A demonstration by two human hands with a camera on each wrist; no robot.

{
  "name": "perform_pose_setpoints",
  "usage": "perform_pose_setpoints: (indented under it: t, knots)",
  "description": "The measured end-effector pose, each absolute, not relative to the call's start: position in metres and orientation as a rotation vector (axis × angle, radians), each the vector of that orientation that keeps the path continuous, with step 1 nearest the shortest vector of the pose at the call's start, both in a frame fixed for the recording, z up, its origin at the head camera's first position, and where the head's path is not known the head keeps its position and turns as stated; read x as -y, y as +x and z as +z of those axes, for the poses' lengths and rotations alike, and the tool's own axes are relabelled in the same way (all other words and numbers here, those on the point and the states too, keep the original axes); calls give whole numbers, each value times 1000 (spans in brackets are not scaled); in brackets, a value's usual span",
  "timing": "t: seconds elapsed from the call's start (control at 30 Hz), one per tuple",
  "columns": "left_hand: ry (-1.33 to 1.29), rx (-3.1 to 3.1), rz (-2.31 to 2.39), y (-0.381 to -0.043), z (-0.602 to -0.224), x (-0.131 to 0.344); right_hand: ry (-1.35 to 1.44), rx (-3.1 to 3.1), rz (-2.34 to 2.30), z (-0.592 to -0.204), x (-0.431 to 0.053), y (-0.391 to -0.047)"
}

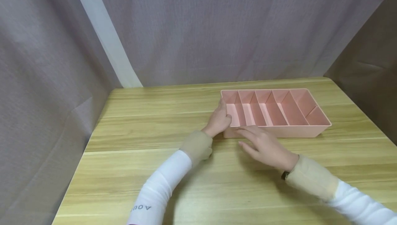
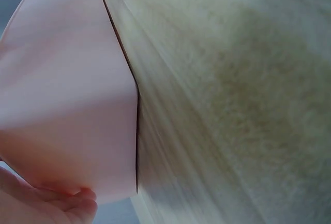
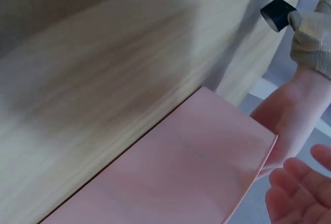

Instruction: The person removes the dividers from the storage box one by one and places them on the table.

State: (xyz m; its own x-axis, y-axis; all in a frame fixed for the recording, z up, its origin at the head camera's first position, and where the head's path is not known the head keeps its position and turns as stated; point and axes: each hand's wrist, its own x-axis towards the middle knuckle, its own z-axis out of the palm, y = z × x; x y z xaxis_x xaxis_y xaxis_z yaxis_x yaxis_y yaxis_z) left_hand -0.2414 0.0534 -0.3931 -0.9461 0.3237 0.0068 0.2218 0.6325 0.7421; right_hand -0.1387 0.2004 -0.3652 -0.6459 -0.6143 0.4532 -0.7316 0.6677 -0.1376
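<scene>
A pink divided storage box (image 1: 273, 131) sits on the wooden table, its slanted compartments showing no contents. My left hand (image 1: 218, 120) grips the box's left end, thumb at the rim near the front corner and fingers along the end wall. In the left wrist view, the left fingertips (image 2: 85, 200) lie against the outside of the pink wall (image 2: 67, 105). My right hand (image 1: 263, 145) is at the front long side, its fingers loosely extended and fingertips right by the rim. The right wrist view shows these fingers (image 3: 300, 195) spread beside the box rim.
The wooden table (image 1: 130, 132) extends to the left of the box and in front of it. A grey curtain (image 1: 201, 28) with a white strip (image 1: 108, 35) hangs behind the table's back edge. Darker cloth (image 1: 369, 56) hangs at the right side.
</scene>
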Motion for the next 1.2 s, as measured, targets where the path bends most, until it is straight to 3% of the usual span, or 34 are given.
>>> perform_pose_setpoints:
  t: [0.57,1.2]
  knots:
    - [407,-2676,1257,-243,-396,-56,550,2667,568,-358,-201,-170]
    - [414,-2711,1203,-242,-396,-57,336,2789,578,-361,-197,-192]
